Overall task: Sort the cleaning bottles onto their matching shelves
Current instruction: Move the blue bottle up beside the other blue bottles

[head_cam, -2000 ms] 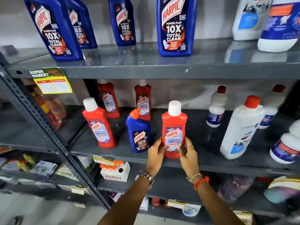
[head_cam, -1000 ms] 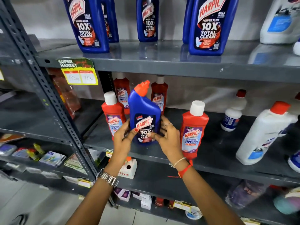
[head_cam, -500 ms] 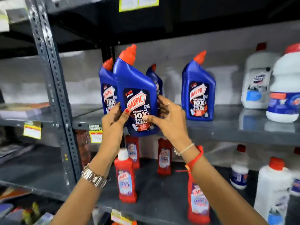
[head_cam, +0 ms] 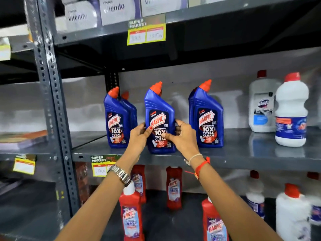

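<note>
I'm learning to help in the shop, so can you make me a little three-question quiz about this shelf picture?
1. True or false: both hands hold the middle blue Harpic bottle.
2. Which bottles stand on the shelf below the blue ones? A) red Harpic bathroom cleaner bottles B) green bottles C) yellow boxes
3. Fill in: the white bottles beside the blue ones have ___ caps.

Key
1. True: the left hand and right hand grip its sides, its base at the grey shelf.
2. A: see the red Harpic bathroom cleaner bottle.
3. Red, as on the white Domex bottle.
</note>
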A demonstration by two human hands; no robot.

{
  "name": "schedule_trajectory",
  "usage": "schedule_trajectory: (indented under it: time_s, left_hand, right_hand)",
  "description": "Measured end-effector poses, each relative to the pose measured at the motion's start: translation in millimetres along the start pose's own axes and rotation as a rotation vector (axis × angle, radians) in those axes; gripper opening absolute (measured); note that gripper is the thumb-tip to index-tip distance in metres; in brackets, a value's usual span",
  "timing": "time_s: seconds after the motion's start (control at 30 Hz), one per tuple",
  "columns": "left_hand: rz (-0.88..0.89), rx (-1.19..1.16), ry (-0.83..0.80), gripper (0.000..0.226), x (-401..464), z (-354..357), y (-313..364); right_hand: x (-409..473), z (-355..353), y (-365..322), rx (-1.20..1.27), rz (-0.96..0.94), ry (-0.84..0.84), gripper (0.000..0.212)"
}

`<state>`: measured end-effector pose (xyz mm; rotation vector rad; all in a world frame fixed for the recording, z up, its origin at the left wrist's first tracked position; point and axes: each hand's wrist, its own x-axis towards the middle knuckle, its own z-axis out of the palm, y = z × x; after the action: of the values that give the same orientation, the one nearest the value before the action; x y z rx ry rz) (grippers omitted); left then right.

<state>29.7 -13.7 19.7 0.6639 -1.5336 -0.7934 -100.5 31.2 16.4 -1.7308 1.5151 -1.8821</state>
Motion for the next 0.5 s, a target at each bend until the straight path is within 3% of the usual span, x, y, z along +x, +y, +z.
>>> schedule_trajectory:
  time_s: [0.13, 0.27, 0.37, 0.5]
  left_hand:
    - [-0.015, -0.002, -0.027, 0.024, -0.5, -1.5, -0.4]
    - [0.110, 0.103, -0.109, 0.075, -4.0, -9.9, -13.1]
    - [0.231, 0.255, -0.213, 0.099, -7.6, -13.4, -22.7]
    - [0.090, 0.141, -0.275, 0.105, -2.8, -7.9, -24.9]
  right_hand:
    - [-3.1, -2.8, -2.9, 0.013, 0.002, -0.015, 0.054]
    - [-9.5, -9.3, -5.0, 0.004, 0.007, -0.091, 0.068]
    - [-13.7, -10.9, -2.8, -0.048, -0.016, -0.117, 0.075]
    - [-10.2, -7.2, 0.7, -0.062, 0.005, -0.097, 0.071]
